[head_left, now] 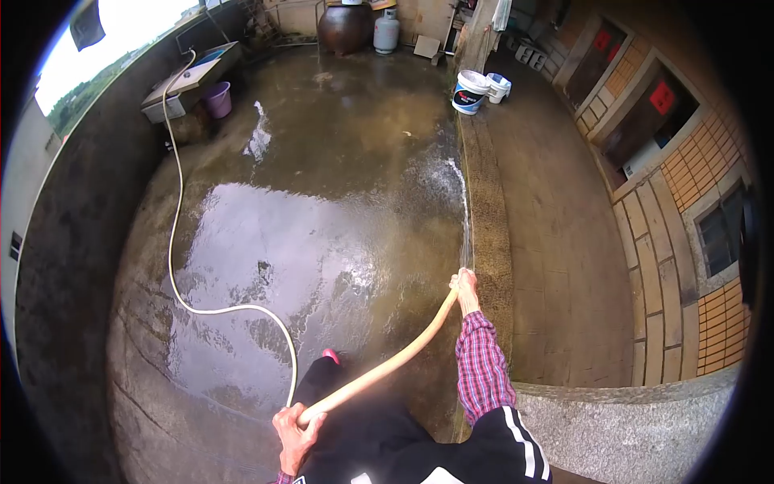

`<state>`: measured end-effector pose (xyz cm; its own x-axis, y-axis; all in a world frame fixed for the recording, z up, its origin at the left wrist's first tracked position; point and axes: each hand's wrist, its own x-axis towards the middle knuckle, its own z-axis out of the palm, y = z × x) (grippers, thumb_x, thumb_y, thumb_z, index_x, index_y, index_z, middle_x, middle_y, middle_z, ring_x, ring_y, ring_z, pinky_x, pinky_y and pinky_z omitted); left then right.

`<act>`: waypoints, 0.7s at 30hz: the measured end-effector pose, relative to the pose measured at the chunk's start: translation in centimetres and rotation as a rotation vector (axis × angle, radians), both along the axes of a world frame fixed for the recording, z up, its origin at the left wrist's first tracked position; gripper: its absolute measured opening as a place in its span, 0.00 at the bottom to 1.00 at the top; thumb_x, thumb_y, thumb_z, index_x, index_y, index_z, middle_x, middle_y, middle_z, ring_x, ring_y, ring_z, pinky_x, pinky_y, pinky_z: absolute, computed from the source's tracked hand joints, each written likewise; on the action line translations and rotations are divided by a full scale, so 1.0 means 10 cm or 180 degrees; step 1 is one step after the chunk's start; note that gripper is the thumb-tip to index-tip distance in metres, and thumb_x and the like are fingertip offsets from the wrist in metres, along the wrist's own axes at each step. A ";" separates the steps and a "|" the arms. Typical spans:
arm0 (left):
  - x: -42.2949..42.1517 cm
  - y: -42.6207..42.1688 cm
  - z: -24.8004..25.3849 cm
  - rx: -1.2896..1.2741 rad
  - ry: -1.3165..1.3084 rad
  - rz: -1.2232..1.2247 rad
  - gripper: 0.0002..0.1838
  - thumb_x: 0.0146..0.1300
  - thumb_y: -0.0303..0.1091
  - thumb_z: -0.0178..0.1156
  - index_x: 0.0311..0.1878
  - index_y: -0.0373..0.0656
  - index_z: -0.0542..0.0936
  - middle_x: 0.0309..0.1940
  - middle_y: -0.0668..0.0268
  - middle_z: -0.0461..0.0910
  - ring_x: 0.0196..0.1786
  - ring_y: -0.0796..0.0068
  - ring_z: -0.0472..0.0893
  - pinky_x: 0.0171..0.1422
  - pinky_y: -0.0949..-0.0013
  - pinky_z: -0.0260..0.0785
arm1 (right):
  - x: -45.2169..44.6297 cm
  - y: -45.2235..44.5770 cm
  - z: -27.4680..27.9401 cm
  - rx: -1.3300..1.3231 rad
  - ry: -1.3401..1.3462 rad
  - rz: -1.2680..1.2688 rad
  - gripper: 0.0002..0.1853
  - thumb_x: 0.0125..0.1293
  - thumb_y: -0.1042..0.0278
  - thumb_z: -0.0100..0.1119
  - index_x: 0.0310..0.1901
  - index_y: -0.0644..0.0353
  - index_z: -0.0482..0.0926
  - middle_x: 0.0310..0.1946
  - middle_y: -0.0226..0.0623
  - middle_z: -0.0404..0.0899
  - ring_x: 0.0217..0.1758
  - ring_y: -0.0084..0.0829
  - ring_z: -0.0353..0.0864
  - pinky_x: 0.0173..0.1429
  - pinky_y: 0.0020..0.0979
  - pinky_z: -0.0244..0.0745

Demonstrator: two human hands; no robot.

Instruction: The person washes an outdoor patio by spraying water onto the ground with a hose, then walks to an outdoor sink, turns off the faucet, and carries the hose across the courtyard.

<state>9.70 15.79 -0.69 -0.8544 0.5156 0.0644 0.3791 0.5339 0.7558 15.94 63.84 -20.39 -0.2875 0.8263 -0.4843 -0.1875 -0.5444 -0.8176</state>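
Observation:
A pale yellow hose (387,365) runs between my two hands. My right hand (465,289), arm stretched forward, is closed around its front end, and a jet of water (465,214) shoots from there along the edge of a raised stone curb. Low in the view, my left hand (297,436) is wrapped round the hose near my body. From behind that hand the hose curves over the wet concrete floor (322,169) to a sink (193,78) at the upper left. The nozzle end is hidden by my right fingers.
Two white buckets (470,93) stand on the curb (488,210). A purple bucket (217,101) sits below the sink. At the back are a large brown jar (345,30) and a gas cylinder (386,34). A low wall (637,427) is at lower right; doorways line the right side.

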 end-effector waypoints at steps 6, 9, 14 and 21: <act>-0.72 0.47 -0.19 0.0057 -0.0201 0.0067 0.18 0.33 0.40 0.62 0.09 0.41 0.62 0.05 0.61 0.59 0.11 0.63 0.63 0.18 0.67 0.52 | -0.75 0.53 -0.02 0.0145 0.0073 0.0072 0.02 0.56 0.68 0.38 0.30 0.54 0.59 0.12 0.32 0.60 0.08 0.23 0.59 0.10 0.25 0.59; -1.20 0.78 -0.24 0.0015 -0.0140 0.0087 0.18 0.33 0.40 0.62 0.10 0.41 0.64 0.05 0.61 0.60 0.11 0.63 0.63 0.17 0.66 0.53 | -1.20 0.90 0.09 0.0132 0.0065 0.0172 0.05 0.57 0.67 0.36 0.25 0.54 0.59 0.11 0.31 0.60 0.09 0.24 0.59 0.11 0.25 0.60; -1.96 1.31 -0.15 0.0110 -0.0180 0.0121 0.18 0.33 0.40 0.62 0.10 0.41 0.63 0.05 0.61 0.60 0.11 0.63 0.63 0.17 0.66 0.53 | -1.83 1.35 0.30 0.0256 -0.0253 -0.0052 0.05 0.58 0.66 0.36 0.28 0.55 0.59 0.11 0.32 0.61 0.09 0.23 0.60 0.11 0.25 0.60; -2.71 1.83 -0.17 0.0116 -0.0292 0.0055 0.18 0.34 0.37 0.61 0.09 0.40 0.62 0.05 0.62 0.58 0.10 0.66 0.61 0.17 0.68 0.51 | -2.37 1.93 0.18 0.0067 -0.0133 -0.0192 0.04 0.58 0.67 0.37 0.33 0.55 0.59 0.12 0.33 0.60 0.08 0.24 0.58 0.09 0.25 0.57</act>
<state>-17.42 34.12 -2.34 -0.8663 0.4995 0.0041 0.2985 0.5112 0.8060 -7.72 83.17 -18.60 -0.2169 0.8517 -0.4771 -0.1848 -0.5157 -0.8366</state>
